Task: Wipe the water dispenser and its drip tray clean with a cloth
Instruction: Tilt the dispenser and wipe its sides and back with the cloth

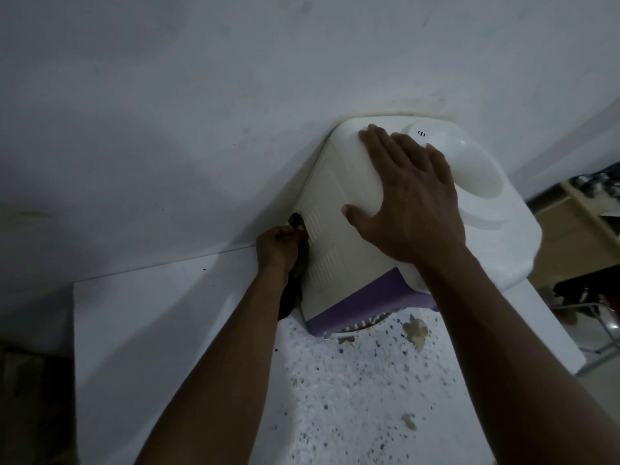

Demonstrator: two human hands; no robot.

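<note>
From the head camera: the water dispenser [335, 196] stands on a speckled counter [335, 397], backed against a white wall [201, 129]. The right hand [412, 199] lies spread and flat on the dispenser's top, fingers reaching toward the wall and thumb hooked over the edge above the side panel. Just below and to the left of that thumb, the left hand [276, 246] is curled round a dark cloth [292, 290], pressing it against the ribbed side panel close to the wall; the rest of the cloth hangs down between the forearm and the casing.

The step in hand looks like wiping this side panel. To do it well, the right hand should bear down so the casing does not slide or tip, while the left draws the cloth along the ribs rather than across them — dirt tends to sit in the grooves. A slotted part shows under the purple front, below the right wrist; whether that is the drip tray I cannot tell. Brown patches [416, 330] lie on the counter near it.
</note>
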